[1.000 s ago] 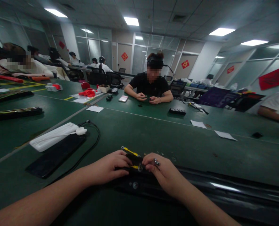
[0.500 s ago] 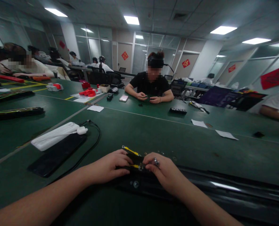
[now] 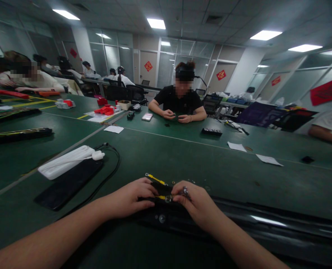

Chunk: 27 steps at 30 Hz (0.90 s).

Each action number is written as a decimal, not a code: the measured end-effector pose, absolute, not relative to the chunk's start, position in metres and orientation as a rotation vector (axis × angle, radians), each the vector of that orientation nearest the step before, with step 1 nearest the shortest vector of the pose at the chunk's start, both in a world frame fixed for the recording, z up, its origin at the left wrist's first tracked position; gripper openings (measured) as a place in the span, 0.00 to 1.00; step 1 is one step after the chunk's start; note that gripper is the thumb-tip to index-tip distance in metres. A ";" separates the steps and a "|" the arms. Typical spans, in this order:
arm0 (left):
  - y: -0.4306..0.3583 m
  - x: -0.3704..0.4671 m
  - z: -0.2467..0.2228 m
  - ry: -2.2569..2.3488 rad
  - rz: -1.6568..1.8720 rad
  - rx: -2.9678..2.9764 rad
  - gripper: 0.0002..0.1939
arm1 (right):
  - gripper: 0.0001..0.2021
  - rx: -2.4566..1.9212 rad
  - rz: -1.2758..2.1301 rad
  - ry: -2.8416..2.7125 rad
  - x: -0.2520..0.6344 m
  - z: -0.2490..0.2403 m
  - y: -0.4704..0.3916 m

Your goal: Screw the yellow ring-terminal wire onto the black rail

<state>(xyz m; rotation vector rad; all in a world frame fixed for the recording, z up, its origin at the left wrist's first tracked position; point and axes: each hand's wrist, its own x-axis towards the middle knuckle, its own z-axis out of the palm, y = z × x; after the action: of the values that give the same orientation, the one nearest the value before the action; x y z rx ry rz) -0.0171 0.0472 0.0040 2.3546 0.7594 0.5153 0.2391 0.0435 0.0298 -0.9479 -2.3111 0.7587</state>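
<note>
My left hand point(image 3: 136, 197) has its fingers curled over a black piece point(image 3: 160, 186), and the end of a yellow wire point(image 3: 160, 197) comes out between thumb and fingers. That wire ends in a metal ring terminal point(image 3: 168, 198). Close against the ring are the pinched thumb and fingertips of my right hand point(image 3: 192, 200); what they grip is hidden. A ring sits on one of its fingers. Beyond the black piece lies a second yellow wire point(image 3: 156, 179) with ring ends. A long glossy black profile point(image 3: 267, 220) runs under both hands, with a round metal fastener point(image 3: 162, 219) on it.
To the left are a white power bank point(image 3: 67, 160), a black phone-like slab point(image 3: 70, 186) and a black cable point(image 3: 117, 160). Small loose washers point(image 3: 193, 181) lie beyond my right hand. A co-worker point(image 3: 183, 97) sits opposite, near a black tray point(image 3: 211, 132). Paper slips point(image 3: 268, 160) lie right.
My right fingertips have shifted very slightly, and the ring terminal beside them shows more clearly. My left hand stays in place.
</note>
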 end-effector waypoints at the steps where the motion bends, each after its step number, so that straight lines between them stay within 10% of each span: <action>1: 0.047 -0.017 0.004 0.757 0.520 2.356 0.10 | 0.04 -0.956 0.751 -2.304 0.239 0.029 0.043; 27: 0.047 -0.016 0.007 0.789 0.500 2.335 0.06 | 0.13 -1.134 0.421 -2.234 0.238 0.027 0.039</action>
<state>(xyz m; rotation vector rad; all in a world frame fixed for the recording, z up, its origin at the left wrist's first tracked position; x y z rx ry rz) -0.0161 0.0466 0.0070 2.3351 0.7887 0.5000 0.2383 0.0390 0.0270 -1.1338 -2.2341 0.4208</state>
